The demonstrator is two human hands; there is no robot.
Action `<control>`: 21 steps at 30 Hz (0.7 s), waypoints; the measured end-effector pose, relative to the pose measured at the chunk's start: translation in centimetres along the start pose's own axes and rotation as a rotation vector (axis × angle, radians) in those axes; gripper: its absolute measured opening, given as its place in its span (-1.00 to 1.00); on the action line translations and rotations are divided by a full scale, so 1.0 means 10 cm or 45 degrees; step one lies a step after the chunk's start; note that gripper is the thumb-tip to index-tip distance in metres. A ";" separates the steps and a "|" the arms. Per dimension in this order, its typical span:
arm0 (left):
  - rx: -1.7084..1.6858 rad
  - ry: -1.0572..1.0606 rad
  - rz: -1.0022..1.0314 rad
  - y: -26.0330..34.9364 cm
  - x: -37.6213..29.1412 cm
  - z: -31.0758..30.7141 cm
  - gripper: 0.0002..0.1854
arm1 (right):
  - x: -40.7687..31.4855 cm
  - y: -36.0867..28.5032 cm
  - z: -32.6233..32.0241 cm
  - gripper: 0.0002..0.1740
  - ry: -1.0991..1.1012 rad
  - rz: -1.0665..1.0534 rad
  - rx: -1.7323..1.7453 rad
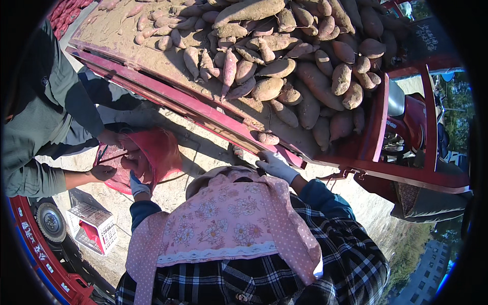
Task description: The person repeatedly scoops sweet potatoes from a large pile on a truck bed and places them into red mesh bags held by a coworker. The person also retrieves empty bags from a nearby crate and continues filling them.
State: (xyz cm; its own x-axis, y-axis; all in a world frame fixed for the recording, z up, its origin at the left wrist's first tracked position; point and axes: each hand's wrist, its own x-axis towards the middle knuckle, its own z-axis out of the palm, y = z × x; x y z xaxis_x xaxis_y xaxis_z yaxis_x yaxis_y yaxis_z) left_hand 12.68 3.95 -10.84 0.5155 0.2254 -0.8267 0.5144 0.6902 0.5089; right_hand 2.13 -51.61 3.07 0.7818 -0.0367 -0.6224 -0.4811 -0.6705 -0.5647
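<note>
My left hand (139,187), in a white glove, grips the near rim of a red mesh bag (167,152). Reddish sweet potatoes (133,160) show inside its mouth. My right hand (278,167), gloved too, lies at the red side rail of a cargo bed (183,101). Just beyond its fingers, one small sweet potato (268,138) rests at the bed's edge; whether the fingers are closed is unclear. A co-worker's hand (110,138) is at the bag's far rim, and their other hand (103,173) is beside its opening. Many soil-covered sweet potatoes (267,89) are heaped on the bed.
A red motor tricycle front (413,118) stands beyond the bed's frame at right. On the ground at left are a white plastic crate (91,228) and a wheel (50,222) of another red vehicle. Pink floral cloth (217,225) covers much of the lower middle. More red mesh bags (66,17) lie at upper left.
</note>
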 end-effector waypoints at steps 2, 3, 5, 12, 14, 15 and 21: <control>0.261 0.095 0.050 0.12 -0.02 0.04 -0.29 | -0.03 0.11 -0.21 -0.32 0.190 0.013 0.032; 0.327 0.298 0.285 0.10 -0.11 0.12 -0.27 | -0.02 0.12 -0.35 -0.32 0.329 0.000 -0.074; 0.303 0.264 0.370 0.34 -0.11 0.11 -0.27 | -0.01 0.08 -0.68 -0.37 0.768 -0.135 -0.352; 0.337 -0.256 0.447 0.49 -0.44 1.12 -0.47 | 0.94 -0.21 -1.76 -0.29 0.740 -0.123 -1.051; 0.422 -0.300 0.382 0.20 -0.73 1.84 -0.49 | 1.26 -0.06 -1.82 -0.22 0.553 -0.065 -1.120; 0.480 -0.351 0.364 0.05 -0.85 2.06 -0.51 | 1.28 -0.10 -1.89 -0.15 0.463 -0.063 -1.106; 0.631 -0.916 0.136 -0.68 -1.31 2.90 -0.53 | 0.72 -0.33 -2.17 0.04 0.676 -0.063 -0.923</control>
State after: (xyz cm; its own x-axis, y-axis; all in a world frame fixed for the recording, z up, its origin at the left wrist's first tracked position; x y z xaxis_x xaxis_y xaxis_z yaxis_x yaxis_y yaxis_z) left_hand 22.32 -23.58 3.48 0.7988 -0.3315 -0.5020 0.5907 0.2746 0.7587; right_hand 17.96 -65.77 12.21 0.9619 -0.2123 -0.1723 -0.2142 -0.9768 0.0079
